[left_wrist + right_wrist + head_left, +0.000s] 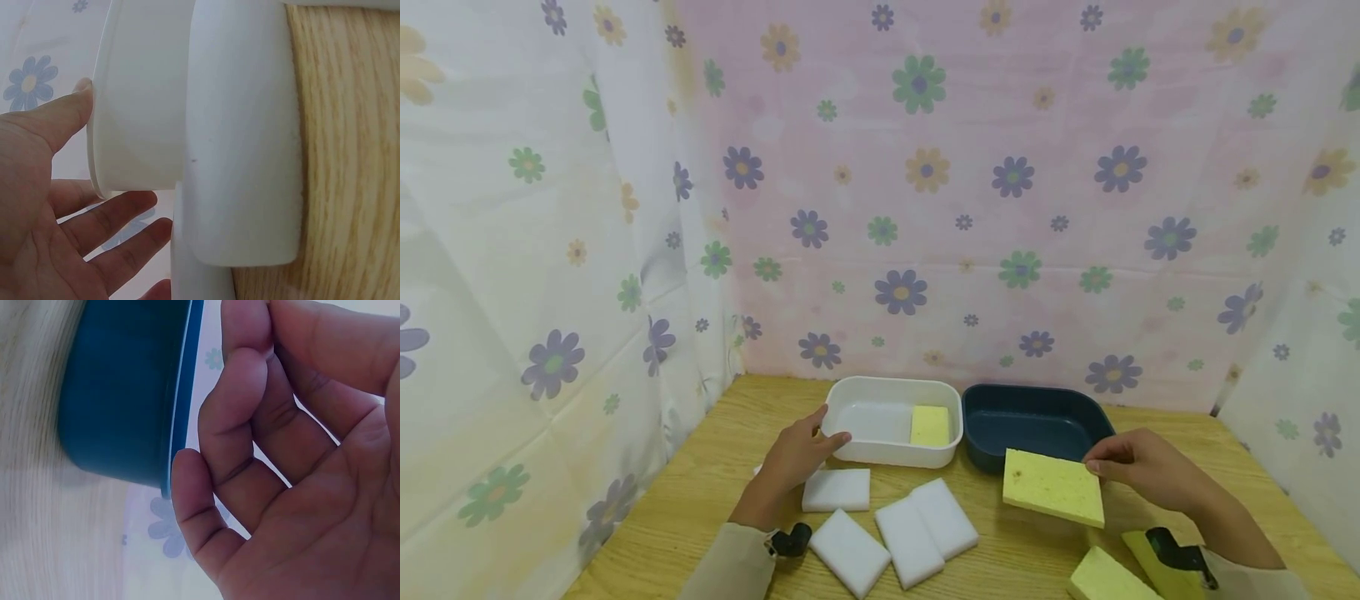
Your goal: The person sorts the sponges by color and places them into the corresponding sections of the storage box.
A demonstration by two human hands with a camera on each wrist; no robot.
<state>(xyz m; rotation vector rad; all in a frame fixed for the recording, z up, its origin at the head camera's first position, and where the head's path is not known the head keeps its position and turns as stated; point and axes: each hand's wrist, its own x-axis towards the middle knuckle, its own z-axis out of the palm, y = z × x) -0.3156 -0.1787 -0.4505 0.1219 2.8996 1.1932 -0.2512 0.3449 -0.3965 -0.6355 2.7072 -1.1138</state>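
Observation:
My right hand point(1150, 468) pinches a corner of a yellow sponge point(1054, 487) between thumb and fingertips, holding it over the front edge of the dark blue tub point(1037, 427). In the right wrist view the right hand's point(281, 450) fingers are bent beside the tub's wall point(125, 394), and the sponge is out of that view. My left hand point(797, 454) rests at the left front corner of the white tub point(872, 417), fingers fairly straight. The left wrist view has its thumb point(72, 115) along the tub's rim. Another yellow sponge point(930, 426) lies inside the white tub, on the right.
Several white sponges point(850, 550) lie on the wooden table point(700, 500) before the white tub, two overlapping. More yellow sponges point(1108, 577) lie at the right front, near my right sleeve. A flowered cloth point(962, 208) hangs behind and at both sides.

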